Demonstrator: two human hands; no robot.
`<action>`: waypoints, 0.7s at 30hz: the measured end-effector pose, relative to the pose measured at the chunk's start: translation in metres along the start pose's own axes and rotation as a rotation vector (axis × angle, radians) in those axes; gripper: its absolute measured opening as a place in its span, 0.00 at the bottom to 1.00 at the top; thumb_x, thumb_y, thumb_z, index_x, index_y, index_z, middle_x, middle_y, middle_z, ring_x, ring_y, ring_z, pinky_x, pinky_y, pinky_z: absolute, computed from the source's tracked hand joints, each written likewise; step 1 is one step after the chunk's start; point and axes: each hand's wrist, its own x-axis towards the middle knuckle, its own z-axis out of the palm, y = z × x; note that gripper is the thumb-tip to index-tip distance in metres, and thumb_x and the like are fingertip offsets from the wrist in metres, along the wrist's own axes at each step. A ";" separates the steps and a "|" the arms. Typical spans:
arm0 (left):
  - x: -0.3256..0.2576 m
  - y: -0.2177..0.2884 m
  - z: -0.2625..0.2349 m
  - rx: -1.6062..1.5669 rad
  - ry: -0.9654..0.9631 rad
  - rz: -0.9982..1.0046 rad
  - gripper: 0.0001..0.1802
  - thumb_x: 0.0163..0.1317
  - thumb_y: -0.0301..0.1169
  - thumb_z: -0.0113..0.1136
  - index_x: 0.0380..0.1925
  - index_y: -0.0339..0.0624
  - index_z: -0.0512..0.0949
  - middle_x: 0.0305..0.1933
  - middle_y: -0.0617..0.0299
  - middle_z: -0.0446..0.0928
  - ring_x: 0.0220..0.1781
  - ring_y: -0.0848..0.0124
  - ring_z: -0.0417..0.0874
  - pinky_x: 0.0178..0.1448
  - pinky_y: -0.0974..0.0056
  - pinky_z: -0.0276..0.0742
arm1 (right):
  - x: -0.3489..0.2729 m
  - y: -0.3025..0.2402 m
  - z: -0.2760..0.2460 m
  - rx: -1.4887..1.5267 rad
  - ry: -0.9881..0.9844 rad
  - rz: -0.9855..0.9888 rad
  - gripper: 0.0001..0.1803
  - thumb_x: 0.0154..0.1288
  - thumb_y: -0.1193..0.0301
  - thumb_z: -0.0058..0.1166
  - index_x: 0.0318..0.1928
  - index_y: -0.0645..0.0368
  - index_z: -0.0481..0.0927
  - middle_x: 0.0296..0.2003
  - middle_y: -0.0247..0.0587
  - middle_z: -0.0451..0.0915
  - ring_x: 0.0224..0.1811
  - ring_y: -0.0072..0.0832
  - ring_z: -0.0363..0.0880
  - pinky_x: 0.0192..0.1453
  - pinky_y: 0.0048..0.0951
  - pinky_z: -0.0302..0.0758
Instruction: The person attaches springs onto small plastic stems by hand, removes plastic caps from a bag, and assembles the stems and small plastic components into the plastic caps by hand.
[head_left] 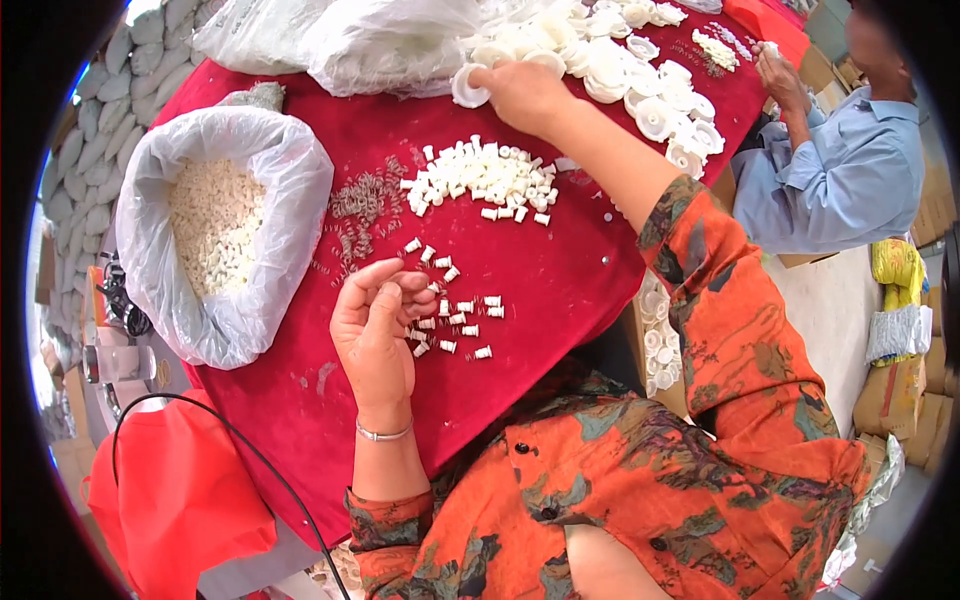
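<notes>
At the far side of the red-covered table [560,300], my right hand [525,97] pinches the edge of a white round plastic cap [466,87], beside a heap of similar caps [607,68]. My left hand [377,325] hovers nearer to me with its fingers curled in and the thumb against them; what they hold, if anything, is hidden. Just right of it lie several small white spool-shaped plastic pieces with thin springs on them [457,319]. Beyond these is a pile of plain white spool-shaped pieces [485,175], with loose metal springs [368,200] to its left.
An open bag of small cream-coloured pieces [217,220] stands at the left. Clear plastic bags [370,45] lie along the far edge. A red bag [175,490] and a black cable [250,450] are at the near left. Across the right corner sits a person in a blue shirt [850,170].
</notes>
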 end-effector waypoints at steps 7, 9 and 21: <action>-0.003 0.008 0.006 0.001 -0.020 -0.058 0.25 0.72 0.33 0.51 0.64 0.34 0.62 0.47 0.47 0.79 0.37 0.68 0.84 0.34 0.69 0.85 | -0.084 -0.065 -0.058 0.568 0.286 -0.485 0.08 0.58 0.75 0.59 0.39 0.57 0.79 0.31 0.45 0.79 0.33 0.42 0.81 0.37 0.36 0.78; -0.006 0.010 0.010 -0.063 -0.074 -0.109 0.26 0.71 0.34 0.52 0.64 0.34 0.62 0.48 0.48 0.79 0.33 0.68 0.84 0.28 0.70 0.83 | -0.114 -0.092 -0.062 0.539 0.159 -0.614 0.10 0.58 0.75 0.56 0.42 0.53 0.78 0.31 0.42 0.78 0.33 0.41 0.80 0.37 0.38 0.78; -0.007 0.009 0.008 0.018 0.023 -0.034 0.19 0.72 0.30 0.47 0.59 0.33 0.67 0.41 0.50 0.80 0.32 0.64 0.86 0.24 0.71 0.82 | -0.183 -0.094 -0.026 0.701 0.017 -0.257 0.11 0.57 0.76 0.61 0.42 0.60 0.80 0.32 0.43 0.78 0.34 0.40 0.80 0.37 0.36 0.77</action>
